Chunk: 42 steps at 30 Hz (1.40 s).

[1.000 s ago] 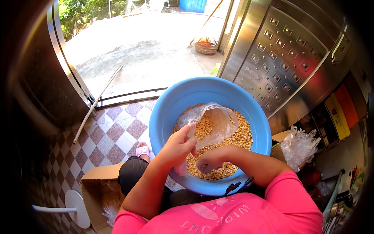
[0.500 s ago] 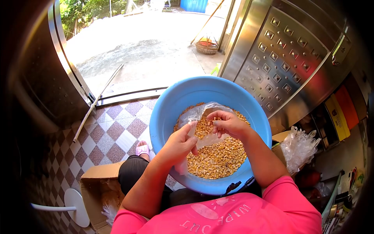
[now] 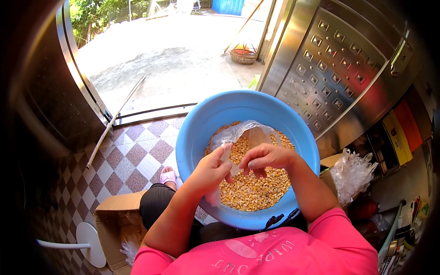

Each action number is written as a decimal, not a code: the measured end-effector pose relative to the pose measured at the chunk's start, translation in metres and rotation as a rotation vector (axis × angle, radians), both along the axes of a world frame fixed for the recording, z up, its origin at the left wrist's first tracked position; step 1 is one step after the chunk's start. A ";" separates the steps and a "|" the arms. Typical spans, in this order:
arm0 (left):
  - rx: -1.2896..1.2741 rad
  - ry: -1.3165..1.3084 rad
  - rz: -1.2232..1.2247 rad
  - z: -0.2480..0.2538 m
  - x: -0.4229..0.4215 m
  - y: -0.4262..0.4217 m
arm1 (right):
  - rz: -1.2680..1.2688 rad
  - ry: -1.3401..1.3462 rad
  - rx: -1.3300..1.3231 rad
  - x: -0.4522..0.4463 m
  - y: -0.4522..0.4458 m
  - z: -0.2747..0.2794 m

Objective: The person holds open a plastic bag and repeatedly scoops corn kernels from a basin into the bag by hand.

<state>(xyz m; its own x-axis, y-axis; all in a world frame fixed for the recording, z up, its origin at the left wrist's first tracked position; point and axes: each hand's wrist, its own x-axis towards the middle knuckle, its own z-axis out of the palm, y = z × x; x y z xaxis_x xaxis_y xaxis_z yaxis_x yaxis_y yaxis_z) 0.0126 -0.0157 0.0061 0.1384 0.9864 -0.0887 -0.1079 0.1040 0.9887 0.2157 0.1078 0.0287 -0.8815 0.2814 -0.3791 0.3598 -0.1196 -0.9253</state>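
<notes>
A large blue basin (image 3: 197, 114) holds yellow corn kernels (image 3: 254, 190). A clear plastic bag (image 3: 236, 131) lies open over the kernels, with corn showing inside its mouth. My left hand (image 3: 211, 172) pinches the bag's edge at the left side of the basin. Over the kernels, to the right of it, hangs my right hand (image 3: 266, 159), fingers curled downward and a little apart, with nothing visible in them.
Clear plastic bags (image 3: 353, 174) are heaped in a box at the right. At lower left stands an open cardboard box (image 3: 107, 224) beside a white round base (image 3: 90, 245). A pole (image 3: 114, 121) lies across the doorway's left side. A metal door (image 3: 330, 68) stands at the right.
My right hand rose from the kernels to the bag's mouth, then moved slightly down and back from it. My left hand has stayed in place on the bag.
</notes>
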 end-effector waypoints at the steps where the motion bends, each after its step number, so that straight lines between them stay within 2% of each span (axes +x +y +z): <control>1: 0.000 0.001 -0.001 0.000 0.000 0.000 | 0.166 -0.109 -0.020 -0.004 -0.005 -0.001; 2: -0.002 0.017 -0.005 0.001 -0.001 0.000 | 0.164 -0.107 -0.020 -0.011 -0.011 -0.004; 4: -0.004 0.033 -0.011 0.002 -0.001 0.000 | 0.367 -0.414 0.258 -0.024 -0.027 -0.013; 5: 0.004 0.017 -0.011 0.002 -0.001 0.000 | 0.365 -0.414 0.259 -0.025 -0.032 -0.021; 7: 0.013 0.000 -0.011 0.001 -0.001 -0.001 | 0.507 -0.577 0.790 -0.024 -0.037 -0.048; 8: 0.017 0.010 -0.009 0.001 -0.001 -0.001 | 0.577 -0.555 0.911 -0.022 -0.036 -0.064; 9: 0.021 0.020 -0.008 0.002 0.000 -0.001 | 0.575 -0.556 0.912 -0.025 -0.040 -0.067; 11: 0.013 0.025 0.003 0.003 -0.001 -0.001 | 0.823 -0.686 0.897 -0.037 -0.048 -0.072; 15: 0.003 0.016 0.017 -0.001 -0.002 -0.002 | 0.825 -0.664 0.719 -0.037 -0.052 -0.082; 17: 0.004 0.018 0.015 -0.001 -0.002 -0.002 | 0.779 -0.668 0.577 -0.035 -0.052 -0.075; 21: 0.003 0.039 -0.011 0.004 -0.002 -0.002 | 0.761 -0.726 0.493 -0.039 -0.045 -0.049; 26: 0.011 0.029 -0.007 0.001 -0.002 -0.001 | 0.522 -0.334 0.299 -0.017 -0.022 -0.051; 27: 0.009 0.025 -0.009 0.000 -0.001 0.000 | 0.521 -0.334 0.300 -0.014 -0.018 -0.044; 30: 0.035 0.035 0.027 -0.005 0.000 0.001 | 0.212 -0.212 0.038 -0.010 -0.009 -0.012; 31: 0.036 0.035 0.027 -0.004 0.000 0.001 | 0.212 -0.213 0.038 -0.009 -0.006 -0.011; 33: 0.023 0.021 0.025 -0.003 0.001 0.000 | -0.128 0.005 -0.097 -0.007 -0.001 -0.013; 34: 0.023 0.021 0.025 -0.002 0.000 0.000 | -0.243 0.015 -0.136 -0.007 0.003 -0.015; 35: 0.016 0.024 0.007 -0.001 0.000 0.000 | -0.243 0.015 -0.135 -0.008 0.004 -0.018; 37: 0.010 0.027 -0.009 0.001 0.000 -0.001 | -0.563 0.178 -0.190 -0.011 0.006 -0.025; 39: 0.007 0.057 -0.009 0.003 0.000 -0.001 | -0.522 0.232 -0.188 -0.006 0.015 -0.034; 41: 0.004 0.077 -0.014 0.005 -0.001 -0.001 | -0.643 0.247 -0.007 -0.007 0.013 -0.031; 42: 0.001 0.098 -0.018 0.006 -0.001 -0.001 | -0.644 0.247 -0.007 -0.007 0.013 -0.031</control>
<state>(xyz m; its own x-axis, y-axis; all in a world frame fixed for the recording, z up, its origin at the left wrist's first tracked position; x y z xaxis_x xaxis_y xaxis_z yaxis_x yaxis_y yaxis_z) 0.0121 -0.0169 0.0120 0.1471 0.9839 -0.1014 -0.0091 0.1038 0.9946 0.2086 0.1205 -0.0022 -0.6006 0.7761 -0.1925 -0.0063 -0.2453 -0.9694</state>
